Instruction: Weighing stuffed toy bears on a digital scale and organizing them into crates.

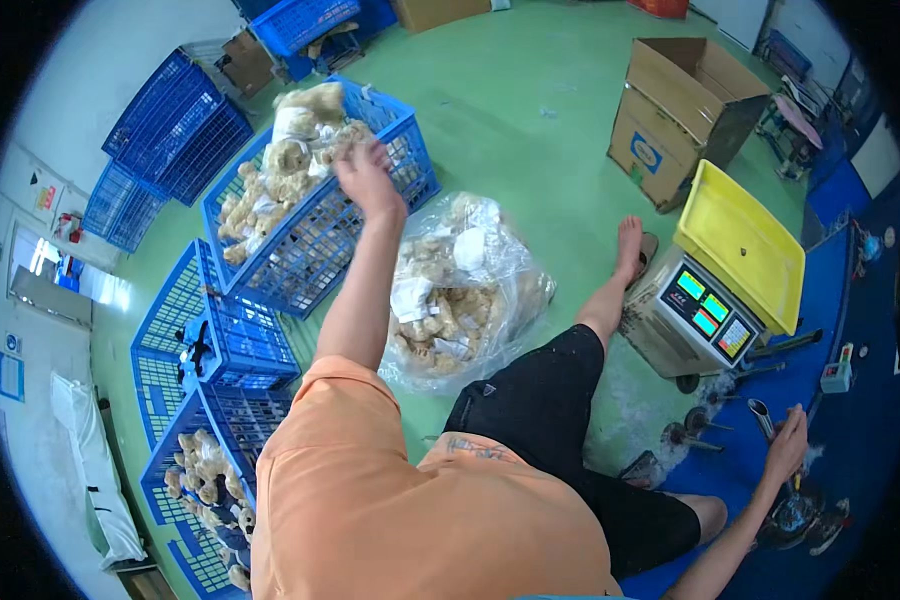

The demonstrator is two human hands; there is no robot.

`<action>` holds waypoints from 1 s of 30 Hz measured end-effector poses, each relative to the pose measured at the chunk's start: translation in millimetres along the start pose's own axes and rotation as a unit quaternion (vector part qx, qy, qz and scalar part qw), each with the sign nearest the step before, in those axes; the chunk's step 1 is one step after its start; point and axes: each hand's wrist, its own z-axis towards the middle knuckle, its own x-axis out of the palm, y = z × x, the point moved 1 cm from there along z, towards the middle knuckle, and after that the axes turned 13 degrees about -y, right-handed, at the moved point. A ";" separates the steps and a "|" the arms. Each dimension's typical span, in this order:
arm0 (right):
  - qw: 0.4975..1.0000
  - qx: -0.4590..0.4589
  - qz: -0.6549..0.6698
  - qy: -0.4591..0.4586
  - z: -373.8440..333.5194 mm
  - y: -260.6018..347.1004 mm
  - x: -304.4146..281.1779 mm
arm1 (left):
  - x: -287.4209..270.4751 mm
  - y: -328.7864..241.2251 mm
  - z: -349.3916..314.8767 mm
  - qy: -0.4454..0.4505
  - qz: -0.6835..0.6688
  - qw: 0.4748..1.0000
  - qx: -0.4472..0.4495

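Note:
My left arm stretches out to a blue plastic crate heaped with beige plush toys. My left hand is over the crate's near right side, close to the toys on top. Its fingers are blurred, so whether they grip a toy is unclear. My right hand is low at the right, its fingers stretched out beside a shiny metal tube. No held object shows in it. A clear plastic bag full of beige plush toys sits on the floor between my left arm and my leg.
More blue crates stand at the left, one with dressed plush bears. A scale with a yellow tray stands at the right. Behind it is an open cardboard box. Loose white fluff lies on the floor.

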 end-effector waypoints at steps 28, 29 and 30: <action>1.000 0.024 0.002 -0.008 -2.6 -5.0 -6.9 | -327.9 239.2 -120.4 0.447 0.743 0.498 -0.023; 0.999 0.035 -0.009 -0.006 -4.5 -6.6 -14.2 | -302.9 226.3 -127.2 0.449 0.728 0.517 -0.024; 1.000 0.018 -0.013 -0.001 -6.3 -7.0 -17.6 | -275.4 211.1 -127.5 0.422 0.666 0.614 -0.046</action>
